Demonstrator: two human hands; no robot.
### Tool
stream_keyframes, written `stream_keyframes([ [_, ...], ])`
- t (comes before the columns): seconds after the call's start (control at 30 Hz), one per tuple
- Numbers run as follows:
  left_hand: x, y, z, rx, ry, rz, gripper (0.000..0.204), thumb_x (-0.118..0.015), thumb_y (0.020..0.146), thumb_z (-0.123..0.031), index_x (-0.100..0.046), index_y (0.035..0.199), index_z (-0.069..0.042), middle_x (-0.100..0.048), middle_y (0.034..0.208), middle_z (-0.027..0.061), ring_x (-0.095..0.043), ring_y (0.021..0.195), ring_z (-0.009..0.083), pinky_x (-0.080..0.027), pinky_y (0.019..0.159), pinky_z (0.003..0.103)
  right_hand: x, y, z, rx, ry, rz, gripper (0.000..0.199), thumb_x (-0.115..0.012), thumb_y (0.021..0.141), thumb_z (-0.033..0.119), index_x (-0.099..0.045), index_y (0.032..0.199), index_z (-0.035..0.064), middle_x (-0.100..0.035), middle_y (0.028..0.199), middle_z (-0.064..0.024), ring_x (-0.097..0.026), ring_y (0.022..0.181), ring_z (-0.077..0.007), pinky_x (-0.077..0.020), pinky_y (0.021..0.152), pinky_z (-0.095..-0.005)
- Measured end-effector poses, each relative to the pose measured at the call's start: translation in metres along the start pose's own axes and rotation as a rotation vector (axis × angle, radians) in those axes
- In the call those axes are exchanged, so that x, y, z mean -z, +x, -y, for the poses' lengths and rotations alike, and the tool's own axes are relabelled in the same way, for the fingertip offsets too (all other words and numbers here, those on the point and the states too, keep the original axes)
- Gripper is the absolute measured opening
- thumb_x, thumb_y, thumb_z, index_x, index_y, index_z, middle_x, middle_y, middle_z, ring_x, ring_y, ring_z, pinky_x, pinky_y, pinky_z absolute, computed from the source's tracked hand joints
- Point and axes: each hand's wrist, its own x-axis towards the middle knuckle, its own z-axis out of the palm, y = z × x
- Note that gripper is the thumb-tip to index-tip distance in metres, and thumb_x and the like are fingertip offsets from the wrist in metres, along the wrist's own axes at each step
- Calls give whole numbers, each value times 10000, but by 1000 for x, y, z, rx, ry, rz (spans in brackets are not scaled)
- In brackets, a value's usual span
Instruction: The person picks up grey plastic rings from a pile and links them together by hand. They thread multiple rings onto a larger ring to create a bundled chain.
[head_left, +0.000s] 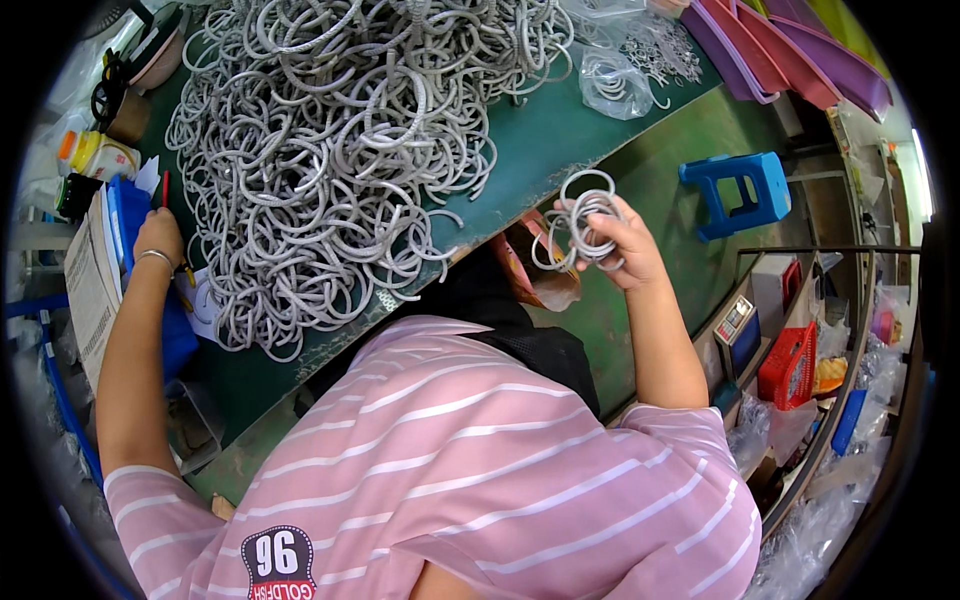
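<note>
Holding a bunch of grey rings (583, 222) up in the right grip (630, 245), with fingers closed firmly around the hoops, out over the green floor (740, 120) just past the edge of the worktop (535, 130). Circular, so roughly equal across in every direction; fanning out in different planes, with one hoop poking toward the top of the view and another leaning left. Impossible to count, overlapping so much, and partly covered by the fingers.

Over to the worktop: loaded with a huge heap of loose rings (340, 150), tangled, facing every which way, cut off at the top.

Out left, the left grip (158, 240), right by a red pen-like stick (166, 188) and something blue and plastic (180, 335), with fingertips out of sight; cannot tell gripping from resting. Wearing a bracelet (155, 256) on that wrist.

Farther out, a clear plastic bag (614, 85) with more rings inside, beside small silver parts (665, 50), too tiny to make out. Down on the floor, a blue stool (765, 188). Far right, a red basket (788, 368); above, pink and purple bins (775, 45), cropped by the rim.
</note>
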Motion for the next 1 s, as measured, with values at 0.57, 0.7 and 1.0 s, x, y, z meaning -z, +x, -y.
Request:
stream_keyframes([
  [0.57,106,-99,-55,-280,-838,-313,246,-645,847,-133,-636,1026,35,-661,901,139,-619,727,200,-490,689,295,-5,24,-64,-16,-747,-67,195,-660,787,106,-619,959,24,-640,847,-49,-599,743,-133,-506,710,-279],
  [0.7,123,-133,-71,-340,-829,-258,217,-616,872,-90,-625,1050,34,-642,930,95,-602,805,154,-473,741,262,2,25,-58,176,-1253,-106,270,-644,719,101,-628,981,38,-655,969,-142,-640,843,-315,-513,795,-362],
  [1.0,137,-185,-117,-639,-1063,-193,166,-628,831,-43,-646,991,-3,-642,945,92,-613,769,170,-478,648,260,0,32,-96,-146,-2081,324,328,-582,787,197,-629,1096,98,-552,1205,-176,-546,1122,-361,-475,884,-469],
])
